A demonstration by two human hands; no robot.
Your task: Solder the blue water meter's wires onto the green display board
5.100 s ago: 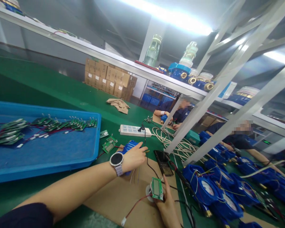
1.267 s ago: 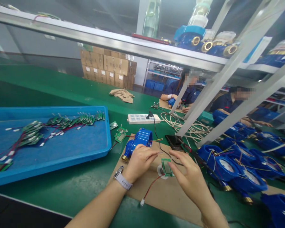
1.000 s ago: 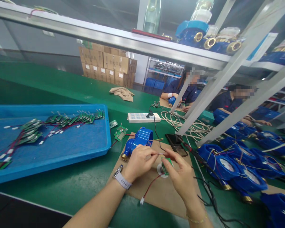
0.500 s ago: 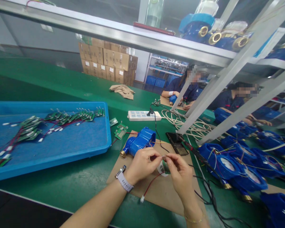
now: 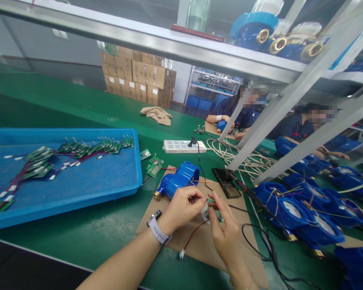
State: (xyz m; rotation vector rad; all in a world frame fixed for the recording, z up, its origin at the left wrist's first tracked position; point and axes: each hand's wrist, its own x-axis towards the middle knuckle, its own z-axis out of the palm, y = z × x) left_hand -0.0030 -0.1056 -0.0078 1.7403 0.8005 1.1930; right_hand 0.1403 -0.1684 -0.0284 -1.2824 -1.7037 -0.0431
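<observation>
My left hand [image 5: 186, 207], with a watch on its wrist, is closed in a pinch; a thin wire seems to be between its fingertips, mostly hidden. Close against it, my right hand [image 5: 225, 225] has thumb and fingers bent around a small green circuit board [image 5: 220, 216], partly covered by the fingers. A white round part [image 5: 205, 213] shows between the hands. From there a red and black lead [image 5: 191, 237] runs down to a white connector [image 5: 182, 253]. Just behind my left hand, a blue meter housing [image 5: 177, 181] with a brass end lies on the cardboard sheet [image 5: 196, 251].
At left is a blue tray [image 5: 109, 189] holding several wired boards. Loose boards [image 5: 154, 166] lie beside it. A power strip [image 5: 178, 147], black case [image 5: 228, 185], soldering iron [image 5: 245, 188] and cables surround the cardboard. More blue meters [image 5: 293, 209] stand right, below shelf posts; two people sit beyond.
My right hand's fingers have shifted and straightened somewhat, moving slightly down and left. My left hand keeps its pinch in nearly the same place. The view has shifted slightly.
</observation>
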